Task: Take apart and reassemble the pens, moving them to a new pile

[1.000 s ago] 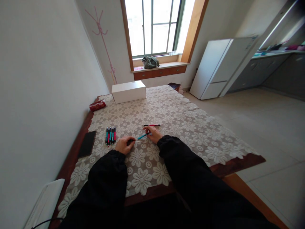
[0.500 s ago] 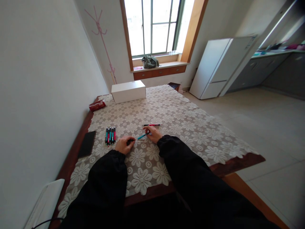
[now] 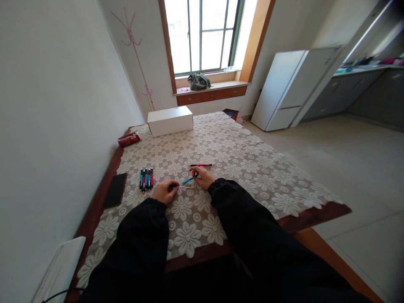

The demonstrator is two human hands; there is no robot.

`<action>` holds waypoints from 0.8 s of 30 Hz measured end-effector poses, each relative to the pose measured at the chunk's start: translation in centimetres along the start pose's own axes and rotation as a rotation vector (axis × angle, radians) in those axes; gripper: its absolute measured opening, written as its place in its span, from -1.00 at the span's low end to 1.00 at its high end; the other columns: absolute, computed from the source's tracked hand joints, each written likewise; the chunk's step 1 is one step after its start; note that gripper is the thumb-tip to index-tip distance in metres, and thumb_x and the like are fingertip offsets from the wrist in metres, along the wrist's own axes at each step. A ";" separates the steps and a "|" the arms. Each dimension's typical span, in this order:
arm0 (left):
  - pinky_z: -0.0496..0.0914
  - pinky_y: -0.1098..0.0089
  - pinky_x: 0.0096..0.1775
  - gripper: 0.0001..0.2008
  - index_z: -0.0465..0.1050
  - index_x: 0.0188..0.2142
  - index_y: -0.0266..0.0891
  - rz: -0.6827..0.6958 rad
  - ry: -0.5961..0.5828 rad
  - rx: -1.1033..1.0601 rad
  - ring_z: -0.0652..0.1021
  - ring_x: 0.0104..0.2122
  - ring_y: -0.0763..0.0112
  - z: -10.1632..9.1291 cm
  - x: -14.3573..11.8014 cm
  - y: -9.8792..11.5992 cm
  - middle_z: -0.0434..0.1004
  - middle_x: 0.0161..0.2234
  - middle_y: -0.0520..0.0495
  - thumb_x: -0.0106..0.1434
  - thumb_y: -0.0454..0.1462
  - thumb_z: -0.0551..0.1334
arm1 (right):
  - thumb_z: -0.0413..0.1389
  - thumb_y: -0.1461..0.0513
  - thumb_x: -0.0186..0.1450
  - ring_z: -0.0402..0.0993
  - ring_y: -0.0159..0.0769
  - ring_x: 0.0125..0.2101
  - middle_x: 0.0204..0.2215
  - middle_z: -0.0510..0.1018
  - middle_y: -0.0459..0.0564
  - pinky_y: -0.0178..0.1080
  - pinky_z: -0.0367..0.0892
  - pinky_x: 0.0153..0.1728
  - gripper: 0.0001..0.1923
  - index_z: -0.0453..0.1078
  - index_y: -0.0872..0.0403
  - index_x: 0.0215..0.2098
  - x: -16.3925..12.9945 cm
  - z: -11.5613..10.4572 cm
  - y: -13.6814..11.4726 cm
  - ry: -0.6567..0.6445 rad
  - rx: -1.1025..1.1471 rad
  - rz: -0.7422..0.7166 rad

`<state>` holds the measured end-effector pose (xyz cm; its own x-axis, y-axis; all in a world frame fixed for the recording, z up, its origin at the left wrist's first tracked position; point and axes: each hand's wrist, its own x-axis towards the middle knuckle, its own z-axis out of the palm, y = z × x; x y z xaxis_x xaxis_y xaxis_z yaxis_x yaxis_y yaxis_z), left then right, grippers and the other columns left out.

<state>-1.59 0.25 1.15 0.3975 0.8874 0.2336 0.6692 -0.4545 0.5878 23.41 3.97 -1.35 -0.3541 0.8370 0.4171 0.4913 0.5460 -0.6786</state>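
Table [image 3: 315, 214]: wooden, set against left wall, covered by lace cloth [image 3: 240, 168] with flower pattern.
Fridge [image 3: 284, 88]: white, on floor beyond table's far right corner.
Box [image 3: 170, 120]: white, oblong, at far end of cloth.
Bag [image 3: 198, 81]: grey-green, on window sill.
Phone [image 3: 115, 190]: dark, flat on table's left edge, just beside cloth.
Packet [image 3: 128, 139]: red, near far left corner, left of box.
Left hand [image 3: 164, 191]: resting on cloth, fingers closed round dark end of teal pen.
Right hand [image 3: 203, 176]: resting on cloth, fingertips pinching other end of same pen.
Pen row [image 3: 146, 178]: several teal and red pens side by side, touching, left of left hand.
Teal pen [image 3: 189, 180]: held between both hands, slanted, low over cloth.
Red pen [image 3: 202, 165]: lying alone on cloth, just beyond right hand.
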 end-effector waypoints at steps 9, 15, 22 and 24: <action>0.41 0.36 -0.16 -0.81 0.56 -0.20 -0.17 -0.006 -0.008 0.002 0.56 -0.22 0.32 -0.1 0.0 0.1 0.62 -0.25 -0.06 0.21 -0.22 0.25 | 0.08 0.48 0.07 0.35 -0.32 -0.30 -0.30 0.49 -0.10 -0.26 0.27 -0.17 -0.49 0.37 0.03 -0.03 0.0 -0.1 -0.3 -0.013 -0.001 0.019; 0.42 0.38 -0.18 -0.82 0.57 -0.21 -0.15 -0.005 -0.006 -0.004 0.56 -0.23 0.33 -0.1 0.0 0.0 0.61 -0.27 -0.05 0.21 -0.22 0.26 | 0.08 0.48 0.05 0.35 -0.33 -0.30 -0.30 0.50 -0.11 -0.26 0.27 -0.16 -0.47 0.37 0.03 -0.02 0.0 -0.2 -0.4 -0.025 -0.003 0.036; 0.41 0.38 -0.20 -0.83 0.57 -0.22 -0.17 -0.002 -0.012 0.010 0.56 -0.25 0.33 -0.2 0.0 0.4 0.62 -0.26 -0.06 0.21 -0.23 0.25 | 0.07 0.47 0.07 0.35 -0.34 -0.32 -0.30 0.50 -0.11 -0.29 0.25 -0.20 -0.47 0.35 0.04 0.00 -0.1 -0.2 -0.3 -0.038 -0.007 0.026; 0.41 0.38 -0.20 -0.83 0.57 -0.21 -0.17 -0.004 -0.008 0.014 0.56 -0.25 0.33 -0.2 0.0 0.4 0.62 -0.26 -0.06 0.21 -0.24 0.25 | 0.07 0.48 0.06 0.35 -0.35 -0.32 -0.30 0.50 -0.11 -0.29 0.25 -0.20 -0.46 0.35 0.04 0.00 -0.1 -0.2 -0.3 -0.040 -0.005 0.022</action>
<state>-1.44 0.05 1.57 0.3993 0.8888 0.2250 0.6796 -0.4516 0.5780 23.43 3.74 -1.09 -0.3742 0.8470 0.3775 0.5033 0.5274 -0.6845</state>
